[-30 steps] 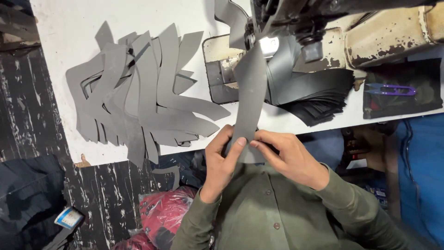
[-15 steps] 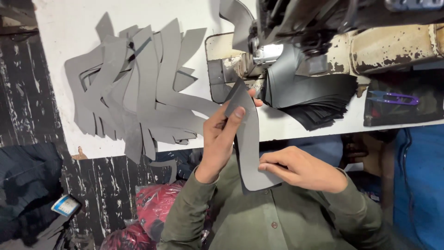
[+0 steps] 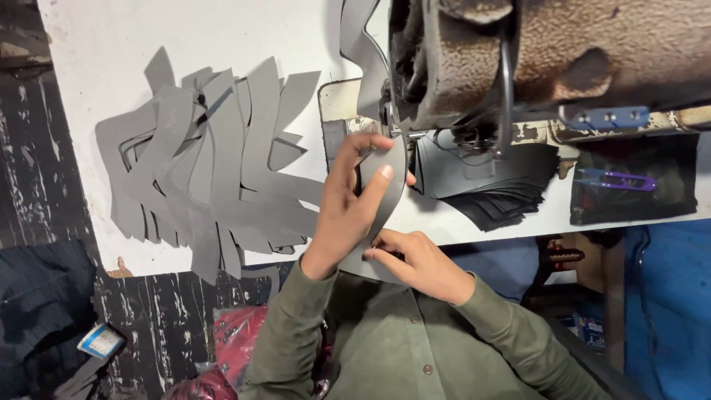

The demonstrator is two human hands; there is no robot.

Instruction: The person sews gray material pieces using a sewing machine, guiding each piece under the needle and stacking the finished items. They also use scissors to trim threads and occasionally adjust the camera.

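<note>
We have our left hand (image 3: 354,204) up at the machine (image 3: 518,59), fingers spread flat along a grey strip (image 3: 385,200), thumb pinching it from behind, feeding its top end in under the machine head. Our right hand (image 3: 418,263) sits lower, at the table (image 3: 104,44) edge, fingertips together, clamped on the strip's bottom end. The strip runs curved between both hands, over the white table's near edge. To the left lies a fanned pile of grey pieces (image 3: 215,178); to the right, black pieces (image 3: 489,189) stacked under the machine, and purple snips (image 3: 618,180) in a dark tray.
</note>
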